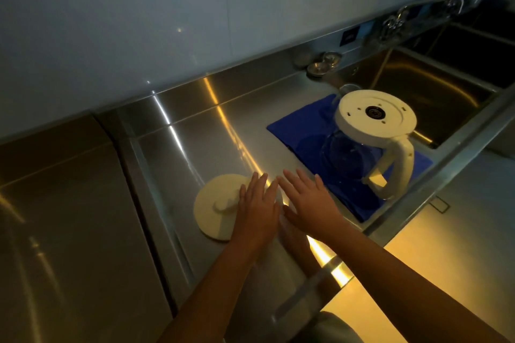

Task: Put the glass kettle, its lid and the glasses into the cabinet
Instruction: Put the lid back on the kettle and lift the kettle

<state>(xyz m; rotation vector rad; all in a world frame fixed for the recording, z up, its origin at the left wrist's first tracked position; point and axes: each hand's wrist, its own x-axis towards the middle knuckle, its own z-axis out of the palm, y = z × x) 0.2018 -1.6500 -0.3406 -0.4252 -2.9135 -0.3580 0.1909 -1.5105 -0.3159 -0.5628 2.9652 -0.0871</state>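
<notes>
Counter of steel runs under both my hands and well beyond them on every side. Sink sits far ahead and to the right of my right hand. A blue cloth lies on the counter just beyond my right fingertips. The kettle stands upside down on that cloth, white base up and handle turned toward me, ahead and to the right of my right hand and apart from it. The lid lies flat on the counter, knob up, directly left of my left hand.

My left hand is flat with straight fingers, gripping nothing; it overlaps the lid's right edge, contact not determinable. My right hand is likewise flat and empty, close beside the left.

One glass shows dimly behind the kettle, far from both hands.
</notes>
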